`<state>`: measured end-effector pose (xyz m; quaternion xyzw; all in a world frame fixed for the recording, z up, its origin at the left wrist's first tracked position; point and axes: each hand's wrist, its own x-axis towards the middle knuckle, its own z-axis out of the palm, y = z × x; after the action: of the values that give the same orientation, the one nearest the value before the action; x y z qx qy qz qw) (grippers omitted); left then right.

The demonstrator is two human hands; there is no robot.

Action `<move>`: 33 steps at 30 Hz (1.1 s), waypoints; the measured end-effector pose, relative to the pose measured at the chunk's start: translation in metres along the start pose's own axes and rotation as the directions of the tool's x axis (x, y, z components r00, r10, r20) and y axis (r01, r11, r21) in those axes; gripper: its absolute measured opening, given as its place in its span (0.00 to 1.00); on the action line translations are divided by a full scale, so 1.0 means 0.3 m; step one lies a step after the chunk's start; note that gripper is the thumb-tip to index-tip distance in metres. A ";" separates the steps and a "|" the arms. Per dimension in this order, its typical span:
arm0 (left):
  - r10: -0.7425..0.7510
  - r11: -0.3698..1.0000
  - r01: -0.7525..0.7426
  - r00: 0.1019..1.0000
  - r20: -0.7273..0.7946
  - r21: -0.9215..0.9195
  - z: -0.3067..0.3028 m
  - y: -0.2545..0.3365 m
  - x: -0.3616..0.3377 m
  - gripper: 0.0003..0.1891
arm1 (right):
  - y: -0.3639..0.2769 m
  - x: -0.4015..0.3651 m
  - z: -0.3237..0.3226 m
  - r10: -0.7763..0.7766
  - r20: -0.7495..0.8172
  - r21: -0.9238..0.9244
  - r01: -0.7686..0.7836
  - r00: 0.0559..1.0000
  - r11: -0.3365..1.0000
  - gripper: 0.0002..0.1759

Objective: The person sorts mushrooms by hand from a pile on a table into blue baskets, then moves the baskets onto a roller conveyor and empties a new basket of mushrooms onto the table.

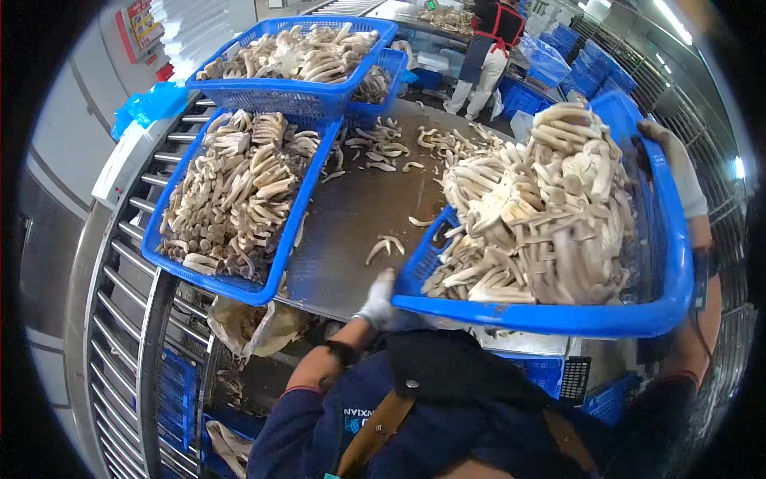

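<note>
**Holding a Blue Crate [550,316] Full of Mushrooms [535,231] by Two Sides**

Closing the left grip [380,300] on the crate's near left corner, seen mostly from the back, with fingertips hidden. Hooking the right grip [669,152] over the rim at the far right, with gloved fingers curled around the edge. Holding nothing else that can be seen in either grip. Spreading the hold widely, probably to share the weight and stop the heaped load from tipping.

Carrying the crate between both grips, with its near rim close to the body, likely for easier support. Not showing whether the base is touching the counter [359,199].

Showing loose mushrooms [385,246] on the counter just beyond the left grip. Showing a second crate [207,283], also full, to the left of that grip, next to a roller conveyor [120,299], perhaps for ready reach. Showing a third crate [267,97] farther beyond, overlapping a partly hidden fourth crate [396,80], perhaps stacked to save room. Including a co-worker [487,57] in the background, well beyond both grips.
</note>
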<state>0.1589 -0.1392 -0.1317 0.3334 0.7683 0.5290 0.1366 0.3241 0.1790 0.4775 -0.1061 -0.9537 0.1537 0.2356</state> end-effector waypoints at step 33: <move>-0.190 0.713 -0.444 0.622 0.760 0.542 -0.381 0.319 0.286 0.17 | -0.492 0.543 0.392 0.119 0.257 0.228 -0.180 0.959 0.957 0.27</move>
<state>0.0662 -0.1445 0.0131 0.6102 0.7422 0.0173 0.2764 0.1071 0.0579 0.4971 -0.1285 -0.9375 0.3013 0.1176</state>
